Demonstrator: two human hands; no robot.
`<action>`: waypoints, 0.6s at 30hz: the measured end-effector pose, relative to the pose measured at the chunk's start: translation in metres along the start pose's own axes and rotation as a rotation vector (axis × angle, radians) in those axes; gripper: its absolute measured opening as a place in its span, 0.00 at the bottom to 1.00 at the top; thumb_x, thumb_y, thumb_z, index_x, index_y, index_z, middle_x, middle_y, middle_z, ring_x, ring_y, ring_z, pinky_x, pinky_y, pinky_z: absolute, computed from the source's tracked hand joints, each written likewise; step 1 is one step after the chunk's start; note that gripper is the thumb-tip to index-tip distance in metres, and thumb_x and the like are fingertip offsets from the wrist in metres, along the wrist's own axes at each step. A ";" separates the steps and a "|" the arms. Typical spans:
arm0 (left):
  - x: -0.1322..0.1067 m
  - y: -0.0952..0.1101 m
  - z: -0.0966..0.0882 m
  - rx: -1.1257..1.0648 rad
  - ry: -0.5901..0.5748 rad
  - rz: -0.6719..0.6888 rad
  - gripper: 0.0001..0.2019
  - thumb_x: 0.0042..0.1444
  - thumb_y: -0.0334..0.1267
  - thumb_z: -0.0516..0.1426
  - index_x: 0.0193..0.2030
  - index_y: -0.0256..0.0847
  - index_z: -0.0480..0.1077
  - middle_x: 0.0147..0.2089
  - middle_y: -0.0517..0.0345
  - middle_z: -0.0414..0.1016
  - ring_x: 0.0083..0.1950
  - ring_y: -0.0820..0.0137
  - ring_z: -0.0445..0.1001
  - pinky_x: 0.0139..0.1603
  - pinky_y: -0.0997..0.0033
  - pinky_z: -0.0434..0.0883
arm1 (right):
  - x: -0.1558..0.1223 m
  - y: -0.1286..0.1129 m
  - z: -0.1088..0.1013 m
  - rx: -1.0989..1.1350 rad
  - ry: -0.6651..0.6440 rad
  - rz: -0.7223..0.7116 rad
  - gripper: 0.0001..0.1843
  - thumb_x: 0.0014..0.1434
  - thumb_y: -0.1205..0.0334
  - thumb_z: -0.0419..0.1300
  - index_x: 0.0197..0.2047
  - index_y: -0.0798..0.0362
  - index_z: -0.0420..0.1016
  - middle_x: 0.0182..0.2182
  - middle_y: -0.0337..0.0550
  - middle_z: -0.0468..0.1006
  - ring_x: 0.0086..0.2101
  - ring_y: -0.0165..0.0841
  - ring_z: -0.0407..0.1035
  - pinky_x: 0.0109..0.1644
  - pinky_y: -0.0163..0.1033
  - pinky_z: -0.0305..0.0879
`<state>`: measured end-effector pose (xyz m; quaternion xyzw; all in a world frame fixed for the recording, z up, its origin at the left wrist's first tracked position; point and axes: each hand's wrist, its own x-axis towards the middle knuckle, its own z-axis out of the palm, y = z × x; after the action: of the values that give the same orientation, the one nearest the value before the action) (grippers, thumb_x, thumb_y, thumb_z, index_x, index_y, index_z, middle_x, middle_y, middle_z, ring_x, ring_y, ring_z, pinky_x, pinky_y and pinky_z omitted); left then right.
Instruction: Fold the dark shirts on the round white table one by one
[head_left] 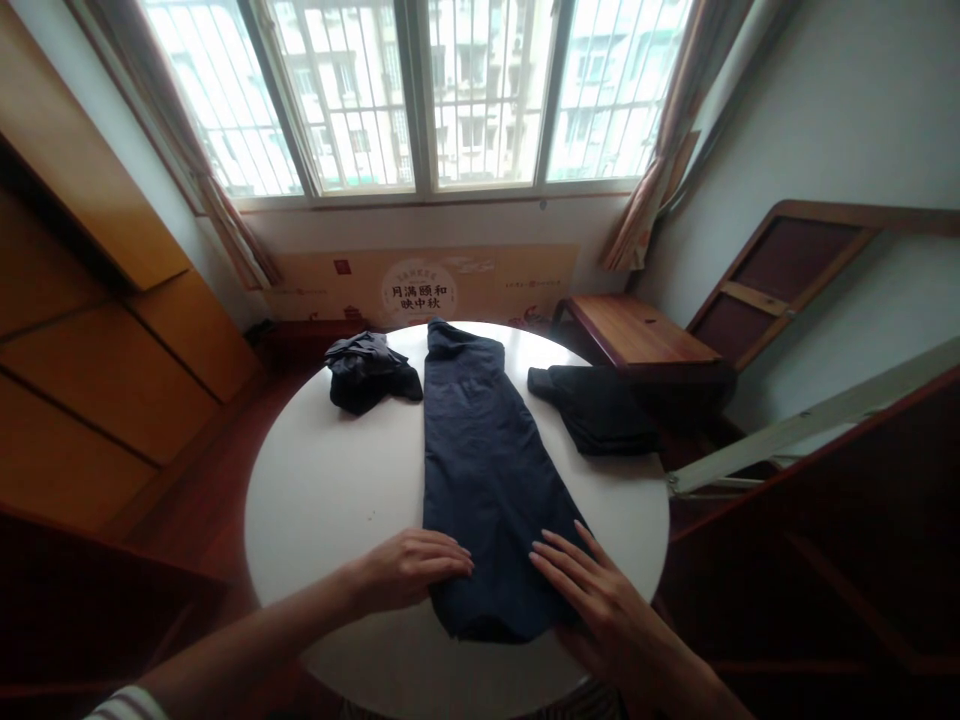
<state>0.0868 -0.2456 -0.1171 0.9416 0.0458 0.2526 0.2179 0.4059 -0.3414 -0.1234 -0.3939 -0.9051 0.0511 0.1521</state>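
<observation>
The round white counter (330,500) stands beneath a barred window (420,90); the left hand (409,570) and right hand (596,600) lie spread flat on a long navy garment (487,480).

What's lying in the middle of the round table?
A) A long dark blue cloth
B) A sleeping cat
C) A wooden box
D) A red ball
A: the long, flat navy-blue cloth garment lies down the middle of the round white table, touched at its near end by the left hand and right hand.
</observation>
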 end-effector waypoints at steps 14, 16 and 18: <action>-0.033 0.081 -0.045 -0.293 0.425 -0.485 0.14 0.64 0.50 0.56 0.42 0.42 0.76 0.31 0.54 0.76 0.29 0.69 0.71 0.29 0.74 0.69 | -0.038 -0.011 -0.049 0.635 0.174 0.108 0.12 0.62 0.52 0.60 0.46 0.40 0.80 0.34 0.47 0.82 0.36 0.43 0.78 0.46 0.48 0.76; -0.020 0.066 -0.055 -0.381 0.532 -0.637 0.14 0.63 0.49 0.57 0.39 0.41 0.76 0.31 0.55 0.75 0.28 0.70 0.70 0.26 0.74 0.67 | -0.015 0.002 -0.059 0.618 0.384 0.290 0.12 0.60 0.50 0.62 0.44 0.43 0.81 0.32 0.47 0.81 0.32 0.42 0.77 0.37 0.45 0.76; 0.001 0.032 -0.066 -0.492 0.670 -0.747 0.14 0.62 0.49 0.58 0.37 0.38 0.76 0.29 0.57 0.73 0.27 0.71 0.68 0.26 0.75 0.66 | 0.029 0.023 -0.065 0.596 0.510 0.462 0.13 0.58 0.49 0.63 0.41 0.47 0.80 0.29 0.45 0.80 0.29 0.39 0.75 0.32 0.41 0.73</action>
<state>0.0540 -0.2484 -0.0519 0.6511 0.3827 0.4471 0.4793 0.4237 -0.3061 -0.0602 -0.5246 -0.6729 0.2433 0.4613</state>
